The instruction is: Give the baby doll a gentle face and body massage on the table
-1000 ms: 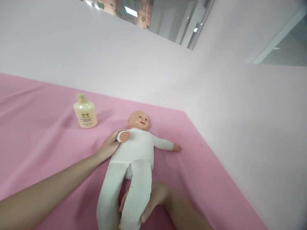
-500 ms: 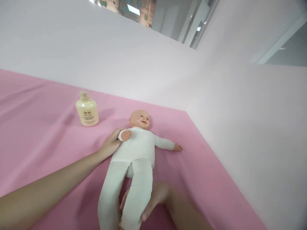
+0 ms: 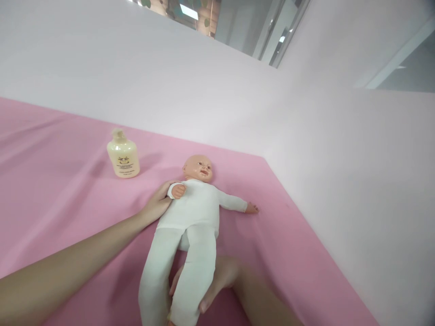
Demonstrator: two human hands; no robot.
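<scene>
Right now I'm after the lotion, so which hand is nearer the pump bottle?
Left. The left hand rests at the doll's shoulder, just below the pump bottle; the right hand holds the doll's leg, farther away.

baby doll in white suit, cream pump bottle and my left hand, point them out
baby doll in white suit [image 3: 195, 210], head view, on its chest
cream pump bottle [image 3: 123, 158], head view, on its label
left hand [image 3: 157, 204], head view, on its back

We're looking at a doll [image 3: 188, 217] lying on its back on the surface [image 3: 61, 190], head toward the far wall [image 3: 170, 90]. A bottle [image 3: 123, 155] is standing behind and left of it. Our left hand [image 3: 157, 203] is sitting against its shoulder, and our right hand [image 3: 212, 280] is lying under its legs.
</scene>
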